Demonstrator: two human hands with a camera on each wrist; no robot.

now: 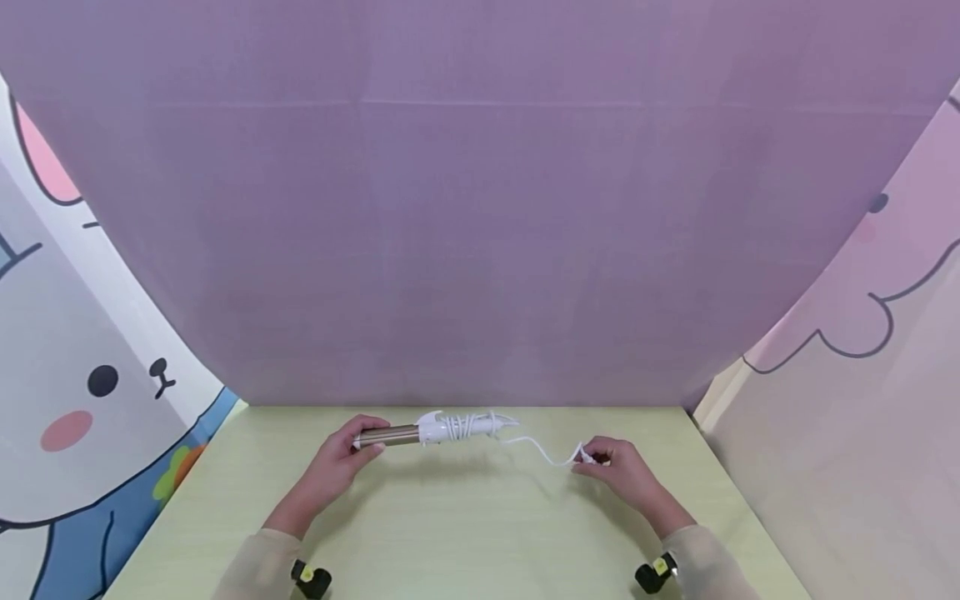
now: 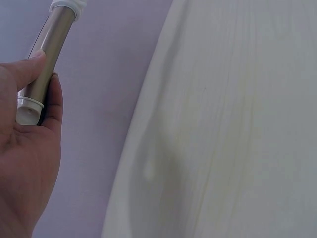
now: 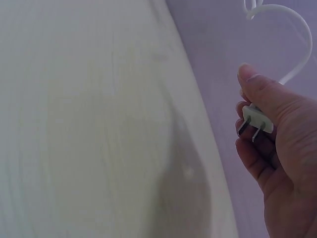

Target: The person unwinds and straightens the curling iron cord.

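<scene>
A curling iron [image 1: 400,435] with a gold barrel and a white handle is held level above the table. My left hand [image 1: 335,467] grips it by the white-tipped end of the barrel, thumb on the near side, as the left wrist view also shows. White cord [image 1: 459,427] is wound several times round the handle. A loose length of it runs right to my right hand [image 1: 622,475]. There the fingers pinch the two-prong plug [image 3: 258,119], whose metal prongs point out of the hand in the right wrist view.
The pale wood-look table [image 1: 480,533] lies under both hands. A purple panel [image 1: 480,250] rises at its far edge. Cartoon-printed panels flank it, a white animal [image 1: 67,417] on the left and pink shapes [image 1: 840,325] on the right.
</scene>
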